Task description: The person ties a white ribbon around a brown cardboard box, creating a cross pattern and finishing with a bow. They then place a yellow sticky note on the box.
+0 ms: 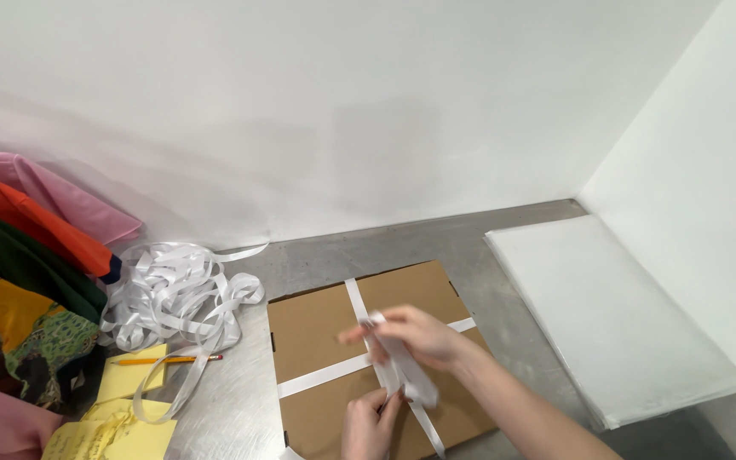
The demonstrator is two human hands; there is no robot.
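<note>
A flat brown cardboard box lies on the metal table, crossed by white ribbon running both ways. My right hand is over the crossing and grips a loop of the white ribbon. My left hand is at the box's near edge, with its fingers pinching the same ribbon just below the crossing. The motion blurs both hands slightly.
A tangled heap of white ribbon lies left of the box. Beside it are a pencil and yellow paper notes. Folded coloured fabrics pile at far left. A stack of white sheets lies at right. White walls close the corner.
</note>
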